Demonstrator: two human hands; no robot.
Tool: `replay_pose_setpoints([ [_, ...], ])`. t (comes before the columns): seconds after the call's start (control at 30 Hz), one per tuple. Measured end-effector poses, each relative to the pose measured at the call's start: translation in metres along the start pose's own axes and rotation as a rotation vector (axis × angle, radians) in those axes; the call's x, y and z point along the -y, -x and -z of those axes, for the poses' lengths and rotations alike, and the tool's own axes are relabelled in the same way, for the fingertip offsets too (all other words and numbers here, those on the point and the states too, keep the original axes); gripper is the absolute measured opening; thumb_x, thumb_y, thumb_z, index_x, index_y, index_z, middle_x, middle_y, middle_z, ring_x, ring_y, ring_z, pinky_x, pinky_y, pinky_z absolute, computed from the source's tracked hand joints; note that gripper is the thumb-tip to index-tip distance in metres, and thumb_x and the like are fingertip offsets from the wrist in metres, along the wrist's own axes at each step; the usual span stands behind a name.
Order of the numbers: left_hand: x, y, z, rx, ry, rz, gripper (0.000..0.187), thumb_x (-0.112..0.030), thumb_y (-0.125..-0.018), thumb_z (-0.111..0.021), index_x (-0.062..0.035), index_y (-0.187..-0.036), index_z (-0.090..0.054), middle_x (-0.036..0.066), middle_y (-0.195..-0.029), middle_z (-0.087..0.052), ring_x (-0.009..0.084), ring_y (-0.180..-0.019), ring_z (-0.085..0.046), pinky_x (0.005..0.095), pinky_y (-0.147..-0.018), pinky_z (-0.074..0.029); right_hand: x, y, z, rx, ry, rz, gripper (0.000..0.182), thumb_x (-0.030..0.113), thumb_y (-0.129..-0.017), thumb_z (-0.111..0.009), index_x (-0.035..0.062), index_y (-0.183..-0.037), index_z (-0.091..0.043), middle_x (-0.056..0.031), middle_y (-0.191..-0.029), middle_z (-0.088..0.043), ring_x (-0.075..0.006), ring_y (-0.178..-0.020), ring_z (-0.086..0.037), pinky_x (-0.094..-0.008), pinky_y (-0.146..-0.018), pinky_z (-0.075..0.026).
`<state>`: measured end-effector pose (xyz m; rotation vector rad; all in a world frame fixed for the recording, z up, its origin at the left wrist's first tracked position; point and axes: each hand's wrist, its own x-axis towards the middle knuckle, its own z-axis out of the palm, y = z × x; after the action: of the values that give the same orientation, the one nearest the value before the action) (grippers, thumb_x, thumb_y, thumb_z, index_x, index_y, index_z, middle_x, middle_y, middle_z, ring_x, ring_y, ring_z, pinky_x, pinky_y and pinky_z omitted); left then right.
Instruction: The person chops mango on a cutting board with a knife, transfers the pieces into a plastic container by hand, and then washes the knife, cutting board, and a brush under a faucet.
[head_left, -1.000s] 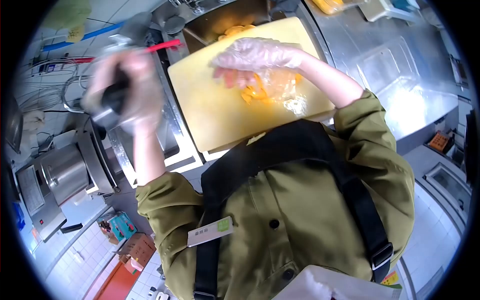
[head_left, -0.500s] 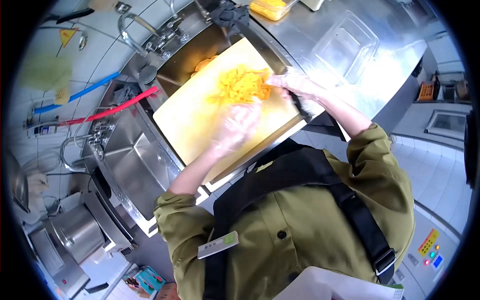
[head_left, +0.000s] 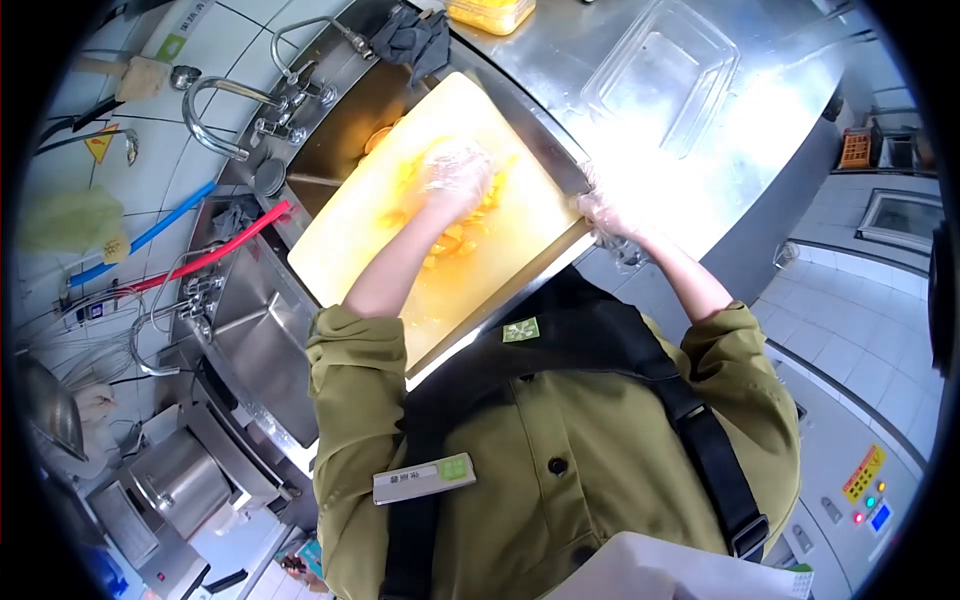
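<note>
On the board (head_left: 338,252), laid across the sink (head_left: 345,130) likely as a worktop, orange pieces (head_left: 455,240) are part-covered by the left hand (head_left: 458,175). The right hand (head_left: 606,214) is seen by the board's right corner. Neither hand's opening or hold can be told.

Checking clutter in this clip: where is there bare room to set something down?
Bare: the counter between the tub and clear tray; the cutting board toward its near corner. Crowded: mid-board, orange pieces under the left hand.

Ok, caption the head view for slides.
Gloved left hand over orange pieces on a cutting board, right hand near its edge.
</note>
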<state>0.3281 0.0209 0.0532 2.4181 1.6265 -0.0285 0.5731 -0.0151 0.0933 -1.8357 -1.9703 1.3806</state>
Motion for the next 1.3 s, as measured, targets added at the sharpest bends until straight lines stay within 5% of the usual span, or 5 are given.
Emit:
replay_pose_setpoints([
  [0.17, 0.047, 0.023, 0.043, -0.315, 0.181, 0.110, 0.034, -0.031, -0.084, -0.047, -0.0057, -0.104, -0.058, 0.016, -0.102, -0.059, 0.0289, -0.097, -0.054, 0.0362, -0.087, -0.039, 0.000, 0.000, -0.041, -0.231, 0.273, 0.201, 0.031, 0.026, -0.084, -0.049, 0.0010, -0.102, -0.048, -0.0194, -0.078, -0.058, -0.0361, -0.080, -0.056, -0.0429, -0.075, -0.043],
  [0.5, 0.045, 0.029, 0.025, 0.040, 0.651, 0.063, 0.031, -0.027, -0.087, -0.047, -0.0055, -0.106, -0.057, 0.013, -0.109, -0.056, 0.0282, -0.104, -0.050, 0.0340, -0.091, -0.037, 0.043, -0.013, -0.073, -0.447, 0.301, 0.307, 0.015, 0.015, -0.080, -0.047, 0.0010, -0.080, -0.053, -0.0186, -0.071, -0.056, -0.0328, -0.072, -0.057, -0.0395, -0.067, -0.045],
  [0.73, 0.099, 0.065, -0.035, -0.549, 0.489, 0.251, 0.031, -0.025, -0.087, -0.047, -0.0036, -0.108, -0.055, 0.014, -0.108, -0.057, 0.0268, -0.103, -0.053, 0.0352, -0.090, -0.038, 0.045, -0.022, -0.079, -0.259, 0.381, 0.235, 0.017, 0.015, -0.078, -0.047, 0.0004, -0.081, -0.055, -0.0199, -0.073, -0.058, -0.0327, -0.072, -0.058, -0.0398, -0.066, -0.046],
  [1.07, 0.083, 0.083, -0.037, -0.342, 1.224, 0.101, 0.025, -0.017, -0.084, -0.051, -0.0045, -0.105, -0.057, 0.012, -0.106, -0.058, 0.0270, -0.099, -0.055, 0.0347, -0.086, -0.042, 0.083, -0.003, -0.083, -0.170, 0.409, 0.129, 0.021, 0.018, -0.083, -0.049, -0.0016, -0.090, -0.053, -0.0221, -0.077, -0.058, -0.0363, -0.075, -0.058, -0.0418, -0.069, -0.046],
  [1.3, 0.098, 0.113, -0.032, -0.412, 0.557, 0.027, 0.025, -0.016, -0.085, -0.049, -0.0055, -0.106, -0.057, 0.011, -0.106, -0.059, 0.0255, -0.099, -0.055, 0.0342, -0.086, -0.042, 0.080, 0.006, -0.096, -0.213, 0.444, 0.188, 0.021, 0.018, -0.082, -0.051, -0.0019, -0.085, -0.053, -0.0223, -0.076, -0.057, -0.0377, -0.074, -0.056, -0.0408, -0.067, -0.045],
])
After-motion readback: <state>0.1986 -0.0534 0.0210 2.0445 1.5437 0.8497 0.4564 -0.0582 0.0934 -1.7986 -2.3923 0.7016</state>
